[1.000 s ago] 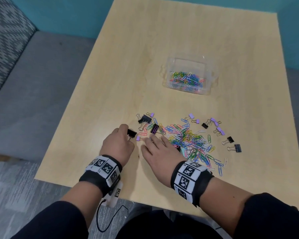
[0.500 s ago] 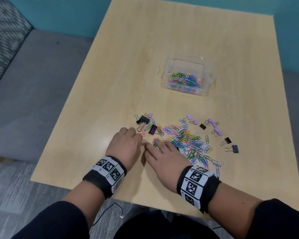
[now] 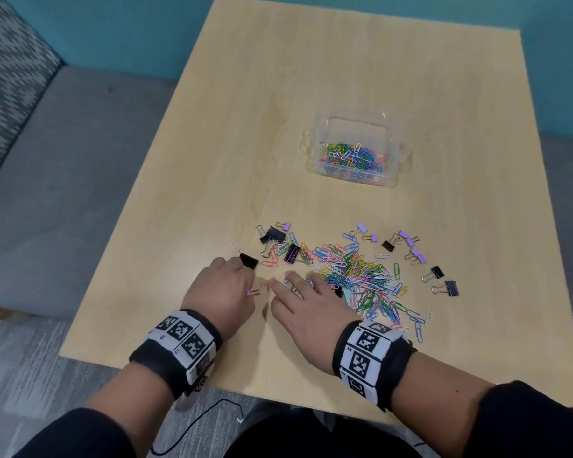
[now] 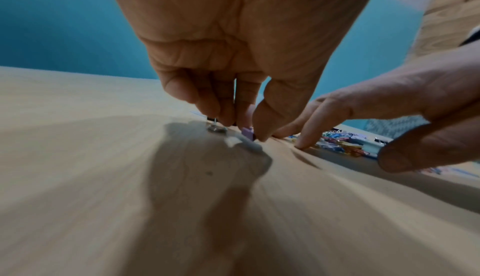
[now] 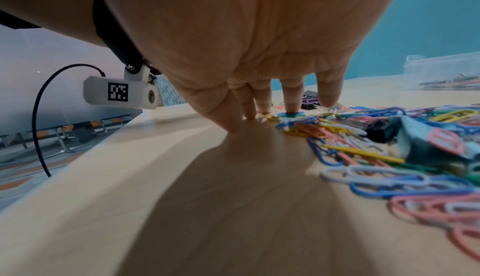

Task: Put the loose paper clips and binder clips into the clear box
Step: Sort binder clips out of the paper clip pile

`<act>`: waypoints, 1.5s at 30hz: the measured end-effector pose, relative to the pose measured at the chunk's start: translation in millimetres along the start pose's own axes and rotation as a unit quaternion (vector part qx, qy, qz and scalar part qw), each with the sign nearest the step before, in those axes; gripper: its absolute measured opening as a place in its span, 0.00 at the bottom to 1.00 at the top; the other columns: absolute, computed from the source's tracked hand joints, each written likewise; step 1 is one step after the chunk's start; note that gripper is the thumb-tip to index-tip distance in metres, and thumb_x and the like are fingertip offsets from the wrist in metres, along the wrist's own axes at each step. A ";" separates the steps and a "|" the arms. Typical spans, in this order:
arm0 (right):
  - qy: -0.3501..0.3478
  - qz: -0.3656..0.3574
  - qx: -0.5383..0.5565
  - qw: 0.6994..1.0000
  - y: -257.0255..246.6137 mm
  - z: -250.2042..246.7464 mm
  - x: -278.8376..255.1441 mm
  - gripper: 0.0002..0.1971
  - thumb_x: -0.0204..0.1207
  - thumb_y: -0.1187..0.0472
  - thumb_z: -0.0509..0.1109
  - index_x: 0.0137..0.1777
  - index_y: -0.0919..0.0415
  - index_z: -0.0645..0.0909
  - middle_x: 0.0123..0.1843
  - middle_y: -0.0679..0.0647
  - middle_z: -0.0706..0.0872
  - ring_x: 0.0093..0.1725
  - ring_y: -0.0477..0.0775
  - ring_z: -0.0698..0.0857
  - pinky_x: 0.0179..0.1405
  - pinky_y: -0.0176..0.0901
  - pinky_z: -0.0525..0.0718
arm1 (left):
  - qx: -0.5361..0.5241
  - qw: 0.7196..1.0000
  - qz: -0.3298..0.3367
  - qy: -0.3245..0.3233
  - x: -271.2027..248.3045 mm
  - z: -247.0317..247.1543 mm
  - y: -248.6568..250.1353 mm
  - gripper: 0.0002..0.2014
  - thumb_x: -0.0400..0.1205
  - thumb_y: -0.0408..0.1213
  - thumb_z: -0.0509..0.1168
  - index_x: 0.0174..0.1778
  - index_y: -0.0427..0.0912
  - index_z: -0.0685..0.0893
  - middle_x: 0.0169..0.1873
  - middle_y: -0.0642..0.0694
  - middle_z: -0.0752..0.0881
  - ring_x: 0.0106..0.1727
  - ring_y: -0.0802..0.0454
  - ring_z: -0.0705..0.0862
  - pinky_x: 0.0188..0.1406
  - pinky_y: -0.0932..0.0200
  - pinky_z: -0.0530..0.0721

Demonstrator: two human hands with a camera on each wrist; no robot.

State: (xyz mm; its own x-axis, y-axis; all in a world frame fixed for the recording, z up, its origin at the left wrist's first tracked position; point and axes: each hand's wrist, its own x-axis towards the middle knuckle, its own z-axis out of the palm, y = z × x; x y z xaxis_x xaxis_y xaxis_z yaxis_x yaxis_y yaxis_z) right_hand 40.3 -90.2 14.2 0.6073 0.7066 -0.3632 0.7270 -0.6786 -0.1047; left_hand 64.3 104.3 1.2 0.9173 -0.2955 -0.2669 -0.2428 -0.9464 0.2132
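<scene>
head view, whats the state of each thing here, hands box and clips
left hand: curled, pinching a small purple binder clip at the table
right hand: fingers straight, tips on the table by the pile
clear box: open, partly filled with paper clips
clip pile: loose on the table
black binder clip: lying beyond the left fingers

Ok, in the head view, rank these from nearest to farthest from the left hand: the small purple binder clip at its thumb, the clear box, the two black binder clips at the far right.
1. Small purple binder clip: pinched in the left hand.
2. Two black binder clips: right edge of the scatter.
3. Clear box: farther back, toward the table's middle.
</scene>
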 end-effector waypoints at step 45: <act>-0.021 0.029 -0.080 0.996 9.8 0.6 9.9 0.31 0.79 0.60 0.36 0.82 0.70 0.45 0.84 0.68 0.47 0.83 0.69 0.45 0.76 0.74 0.40 | -0.006 0.993 0.024 0.116 59.7 -15.5 -1.5 0.18 0.66 0.21 0.64 0.49 0.41 0.86 0.51 0.40 0.83 0.46 0.36 0.77 0.37 0.46 0.81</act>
State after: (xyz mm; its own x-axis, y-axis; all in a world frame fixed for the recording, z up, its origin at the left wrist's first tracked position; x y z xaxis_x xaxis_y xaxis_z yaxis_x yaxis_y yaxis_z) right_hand 53.2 -90.0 9.0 0.6385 0.6558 -0.4028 0.7346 -0.6754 0.0648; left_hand 124.4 90.0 -0.4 0.9532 -0.3004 -0.0338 -0.2848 -0.9300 0.2325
